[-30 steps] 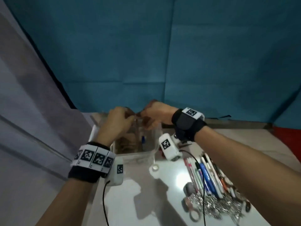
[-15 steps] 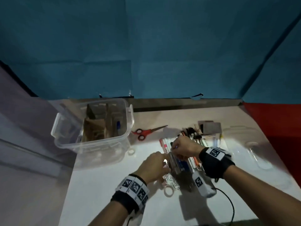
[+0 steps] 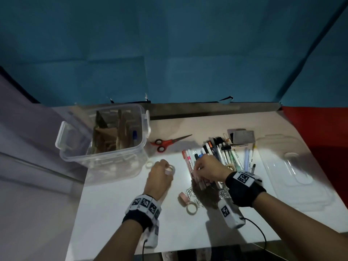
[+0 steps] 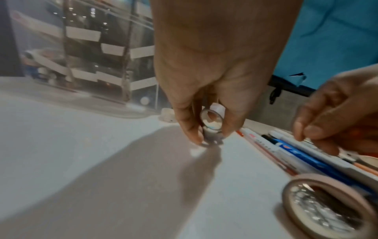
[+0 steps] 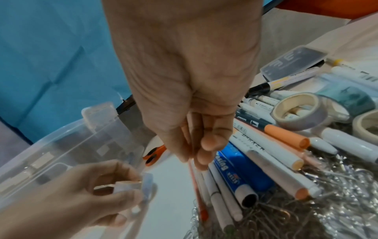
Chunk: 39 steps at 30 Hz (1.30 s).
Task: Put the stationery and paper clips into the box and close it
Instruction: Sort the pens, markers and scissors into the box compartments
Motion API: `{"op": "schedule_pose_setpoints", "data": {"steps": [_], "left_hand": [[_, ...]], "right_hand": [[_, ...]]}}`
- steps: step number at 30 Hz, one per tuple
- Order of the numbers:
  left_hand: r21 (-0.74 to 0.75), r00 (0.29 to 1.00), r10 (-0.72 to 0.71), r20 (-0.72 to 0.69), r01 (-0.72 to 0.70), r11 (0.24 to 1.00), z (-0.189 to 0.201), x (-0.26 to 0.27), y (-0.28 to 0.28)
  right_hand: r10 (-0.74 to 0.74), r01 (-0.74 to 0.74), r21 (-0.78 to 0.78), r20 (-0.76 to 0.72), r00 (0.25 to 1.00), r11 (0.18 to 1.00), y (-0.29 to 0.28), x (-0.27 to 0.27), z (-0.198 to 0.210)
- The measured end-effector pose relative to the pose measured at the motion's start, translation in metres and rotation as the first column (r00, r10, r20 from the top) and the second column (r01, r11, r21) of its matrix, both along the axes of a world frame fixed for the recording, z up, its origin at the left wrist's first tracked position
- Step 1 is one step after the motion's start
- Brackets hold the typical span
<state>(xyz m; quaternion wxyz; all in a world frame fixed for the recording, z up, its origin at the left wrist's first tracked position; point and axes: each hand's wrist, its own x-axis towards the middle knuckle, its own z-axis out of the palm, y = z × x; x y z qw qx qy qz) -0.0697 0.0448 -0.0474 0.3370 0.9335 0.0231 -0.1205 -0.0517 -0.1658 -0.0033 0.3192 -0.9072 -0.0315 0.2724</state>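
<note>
A clear plastic box [image 3: 105,153] with cardboard dividers stands open at the table's back left. My left hand [image 3: 165,167] hovers just right of the box and pinches a small tape roll [image 4: 211,119] between thumb and fingers, low over the table. My right hand [image 3: 199,167] lies on the pile of pens [image 3: 220,153], fingers curled round some of them [image 5: 196,182]. Paper clips [image 3: 190,193] lie in a heap under its wrist. The clear lid [image 3: 293,172] lies at the right.
Red scissors [image 3: 169,143] lie between box and pens. A pink tape roll [image 3: 183,197], a cream one [image 3: 191,208] and a third [image 3: 149,164] by the box sit on the table. A small grey case [image 3: 242,136] lies behind the pens. Blue cloth hangs behind.
Both hands left the box and came down to the pile. The left hand then picked up a small tape roll and moved left with it. The right hand stays on the pens.
</note>
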Motion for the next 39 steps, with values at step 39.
{"op": "schedule_pose_setpoints", "data": {"steps": [39], "left_hand": [[-0.248,0.89,0.088,-0.447,-0.218,0.944,0.029,0.033,-0.065]], "right_hand": [[-0.375,0.376,-0.006,-0.084,0.923,0.927,0.007,0.019,0.001]]}}
